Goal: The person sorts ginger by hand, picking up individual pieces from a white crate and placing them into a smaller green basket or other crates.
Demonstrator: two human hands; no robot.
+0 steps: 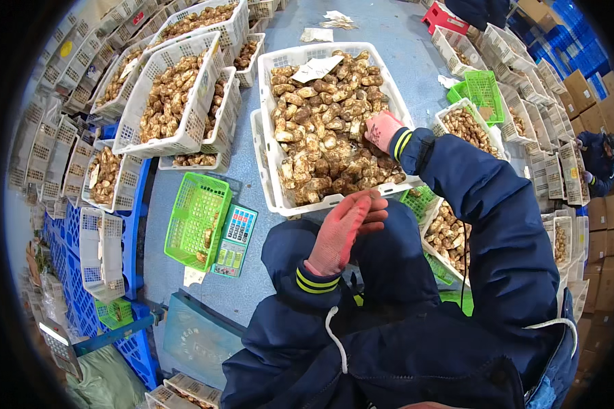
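In front of my knees stands a white perforated plastic crate (275,174), filled with brown-and-white mushrooms (332,115) that look like matsutake. A paper slip with handwriting (317,69) lies on the mushrooms near the far side. My right hand (382,132), in a pink knitted glove, reaches into the crate's right side; its fingers are curled down among the mushrooms, and what they grip is hidden. Near the front rim is my left hand (345,225), in a similar coated glove. Its fingers point right, close to the thumb, and I cannot tell whether anything is between them.
To the left, a bright green basket (192,220) with a few mushrooms overlaps a digital scale (235,237). Stacked mushroom crates (176,92) stand beyond it. More mushroom crates (465,128) and green baskets (483,94) line the right. Another person (598,158) is at far right.
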